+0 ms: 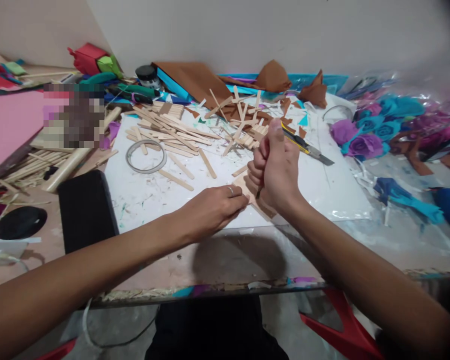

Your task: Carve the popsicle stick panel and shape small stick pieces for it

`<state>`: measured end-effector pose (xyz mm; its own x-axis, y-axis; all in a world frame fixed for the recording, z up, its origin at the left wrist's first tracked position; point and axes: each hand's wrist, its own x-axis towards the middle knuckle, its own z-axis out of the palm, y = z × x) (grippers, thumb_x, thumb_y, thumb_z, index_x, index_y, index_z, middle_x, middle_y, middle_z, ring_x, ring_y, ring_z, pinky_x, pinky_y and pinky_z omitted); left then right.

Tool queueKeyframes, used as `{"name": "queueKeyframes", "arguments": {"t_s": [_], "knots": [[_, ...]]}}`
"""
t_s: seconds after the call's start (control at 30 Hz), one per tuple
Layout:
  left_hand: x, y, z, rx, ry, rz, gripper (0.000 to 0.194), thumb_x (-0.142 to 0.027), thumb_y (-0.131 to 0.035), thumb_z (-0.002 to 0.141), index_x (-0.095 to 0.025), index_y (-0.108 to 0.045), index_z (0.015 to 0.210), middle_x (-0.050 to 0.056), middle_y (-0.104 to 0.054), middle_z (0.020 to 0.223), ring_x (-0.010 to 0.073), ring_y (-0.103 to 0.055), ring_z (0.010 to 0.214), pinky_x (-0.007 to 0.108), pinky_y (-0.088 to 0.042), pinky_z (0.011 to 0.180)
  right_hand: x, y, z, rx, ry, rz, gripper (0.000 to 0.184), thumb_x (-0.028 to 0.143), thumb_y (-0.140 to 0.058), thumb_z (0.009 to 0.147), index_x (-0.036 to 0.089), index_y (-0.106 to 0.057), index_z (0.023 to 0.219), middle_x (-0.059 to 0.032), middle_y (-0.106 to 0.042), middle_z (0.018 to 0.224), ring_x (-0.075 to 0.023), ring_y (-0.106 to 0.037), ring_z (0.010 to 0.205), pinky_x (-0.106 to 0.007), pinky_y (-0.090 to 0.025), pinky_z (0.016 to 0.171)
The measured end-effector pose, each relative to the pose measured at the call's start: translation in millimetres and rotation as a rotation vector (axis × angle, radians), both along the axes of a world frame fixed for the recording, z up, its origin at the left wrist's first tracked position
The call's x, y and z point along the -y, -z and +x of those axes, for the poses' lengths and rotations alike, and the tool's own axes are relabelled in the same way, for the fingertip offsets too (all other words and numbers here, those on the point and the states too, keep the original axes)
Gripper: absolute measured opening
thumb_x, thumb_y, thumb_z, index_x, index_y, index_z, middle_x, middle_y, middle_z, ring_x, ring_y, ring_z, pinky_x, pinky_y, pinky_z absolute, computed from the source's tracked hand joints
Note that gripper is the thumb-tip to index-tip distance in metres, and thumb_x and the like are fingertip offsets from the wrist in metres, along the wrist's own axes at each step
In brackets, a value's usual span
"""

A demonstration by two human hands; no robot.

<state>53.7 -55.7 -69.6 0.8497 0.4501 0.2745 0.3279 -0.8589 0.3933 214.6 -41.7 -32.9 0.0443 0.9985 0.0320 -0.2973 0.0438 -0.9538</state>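
My right hand is closed in a fist with the thumb up, over a small flat piece of pale craft sticks. A thin dark tip shows below the fist; what it belongs to is hidden. My left hand, with a ring on one finger, has its fingertips pressed together on the near left edge of that piece. Just behind my right hand, a yellow and black utility knife lies with its blade pointing right. Loose craft sticks are scattered beyond both hands on a white sheet.
A roll of tape lies on the sheet. To the left are a black phone and a round black disc. Brown paper and a dark-lidded jar stand at the back. Purple and blue paper flowers lie right.
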Motion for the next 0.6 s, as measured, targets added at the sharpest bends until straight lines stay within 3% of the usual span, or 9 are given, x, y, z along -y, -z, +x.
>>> {"name": "queueKeyframes", "arguments": {"t_s": [0.2,0.3,0.43,0.6], "knots": [[-2.4,-5.0,-4.3,-0.006,0.053,-0.112,0.027,-0.02,-0.041,0.108,-0.012,-0.065,0.1,0.008,-0.062,0.094,0.0183,-0.06,0.085,0.03,-0.048,0.079,9.2,-32.1,3.0,-0.114,0.081,0.15,0.063,0.072,-0.064,0.088,0.023,-0.032,0.063,0.009,-0.019,0.048,-0.006,-0.01,0.038,-0.025,-0.004,0.035],[-2.2,-5.0,-5.2,0.022,0.06,-0.128,0.026,-0.019,-0.041,0.108,-0.013,-0.064,0.099,0.008,-0.061,0.095,0.0175,-0.059,0.085,0.03,-0.046,0.078,11.5,-37.6,7.0,-0.141,-0.126,0.205,0.064,0.068,-0.058,0.093,0.022,-0.032,0.056,0.0086,-0.018,0.043,-0.0059,-0.01,0.036,-0.025,-0.007,0.035],[-0.9,-2.9,-6.0,0.053,0.045,-0.101,0.027,-0.022,-0.039,0.109,-0.014,-0.063,0.1,0.008,-0.06,0.094,0.0173,-0.057,0.084,0.029,-0.046,0.076,10.4,-25.6,15.4,-0.099,-0.426,0.188,0.069,0.065,-0.048,0.097,0.022,-0.03,0.047,0.0077,-0.016,0.04,-0.0058,-0.013,0.035,-0.025,-0.012,0.038],[0.4,1.9,-7.1,0.065,0.024,-0.083,0.023,-0.02,-0.042,0.108,-0.016,-0.065,0.106,0.008,-0.062,0.098,0.0178,-0.062,0.09,0.028,-0.05,0.079,9.0,-20.7,22.5,-0.16,-0.546,0.245,0.07,0.068,-0.049,0.096,0.022,-0.029,0.046,0.0085,-0.014,0.038,-0.006,-0.013,0.033,-0.024,-0.013,0.035]]}}
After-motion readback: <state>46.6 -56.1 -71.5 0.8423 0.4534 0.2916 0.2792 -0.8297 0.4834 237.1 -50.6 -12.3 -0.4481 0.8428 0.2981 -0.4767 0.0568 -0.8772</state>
